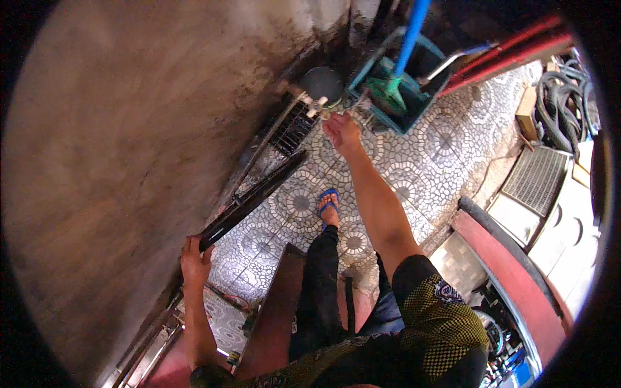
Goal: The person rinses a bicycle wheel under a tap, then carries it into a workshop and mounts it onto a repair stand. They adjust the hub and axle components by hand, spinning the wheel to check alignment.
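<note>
A long, glossy black strip [252, 197] slants along the foot of the wall. My left hand [193, 260] is closed around its near end, and its far end lies close to a dark metal grate [291, 129]. My right arm stretches forward over the tiles. At its end my right hand [343, 133] has curled fingers, just beside a pale cross-shaped tap handle [316, 107]. Whether the fingertips touch the tap, or pinch something small, is hidden. Behind the handle is a dark round container [321, 84].
A teal bin [417, 113] holds a green brush head [388, 94] with a blue pole [413, 35]. Red bars [504, 55] reach in from the upper right. Black rubber tubes [559, 103] are piled at right, near a grey grille [537, 180]. A brown board [272, 310] stands beside my leg.
</note>
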The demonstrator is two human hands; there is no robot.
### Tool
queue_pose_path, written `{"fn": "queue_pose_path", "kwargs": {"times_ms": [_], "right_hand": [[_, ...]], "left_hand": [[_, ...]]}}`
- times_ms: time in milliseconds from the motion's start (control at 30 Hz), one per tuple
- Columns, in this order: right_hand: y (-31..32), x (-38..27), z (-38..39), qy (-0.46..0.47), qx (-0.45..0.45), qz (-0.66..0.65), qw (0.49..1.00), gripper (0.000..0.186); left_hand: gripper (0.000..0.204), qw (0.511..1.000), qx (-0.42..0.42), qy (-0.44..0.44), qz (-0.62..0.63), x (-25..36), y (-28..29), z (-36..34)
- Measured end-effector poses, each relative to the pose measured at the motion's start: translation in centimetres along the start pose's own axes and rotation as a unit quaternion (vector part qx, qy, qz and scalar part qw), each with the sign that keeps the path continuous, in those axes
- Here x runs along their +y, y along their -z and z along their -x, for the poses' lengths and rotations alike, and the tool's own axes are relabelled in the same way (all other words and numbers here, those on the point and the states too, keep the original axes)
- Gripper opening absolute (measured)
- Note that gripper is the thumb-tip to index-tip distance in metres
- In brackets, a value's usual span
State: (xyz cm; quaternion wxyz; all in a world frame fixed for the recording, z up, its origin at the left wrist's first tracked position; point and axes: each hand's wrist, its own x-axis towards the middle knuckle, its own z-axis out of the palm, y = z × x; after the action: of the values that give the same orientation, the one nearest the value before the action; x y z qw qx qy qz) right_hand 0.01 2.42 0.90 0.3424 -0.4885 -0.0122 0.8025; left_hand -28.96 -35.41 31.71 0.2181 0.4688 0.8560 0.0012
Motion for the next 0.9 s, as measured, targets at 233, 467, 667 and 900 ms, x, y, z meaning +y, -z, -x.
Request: {"fn": "queue_pose_path", "kwargs": {"times_ms": [233, 467, 667, 900], "right_hand": [[-0.1, 5.2, -9.4, 0.057, -0.159, -0.068, 0.983, 0.022], [-12.8, 14.3, 6.4, 0.446, -0.257, 0.476, 0.713, 0.027], [-19.6, 17.3, 17.7, 0.662, -0.256, 0.469, 0.526, 0.02], [-5.9, 5.4, 3.6, 0.436, -0.175, 0.625, 0.624, 0.027]], "left_hand": [[0.042, 0.998, -0.004, -0.028, -0.057, 2.0, 0.5, -6.1], [0.048, 0.994, 0.029, -0.022, -0.101, 3.8, -0.4, -8.2], [0.041, 0.987, 0.006, -0.021, -0.158, 3.6, -1.8, -10.4], [0.055, 0.994, -0.027, -0.057, -0.089, 6.3, 0.2, -10.3]]}}
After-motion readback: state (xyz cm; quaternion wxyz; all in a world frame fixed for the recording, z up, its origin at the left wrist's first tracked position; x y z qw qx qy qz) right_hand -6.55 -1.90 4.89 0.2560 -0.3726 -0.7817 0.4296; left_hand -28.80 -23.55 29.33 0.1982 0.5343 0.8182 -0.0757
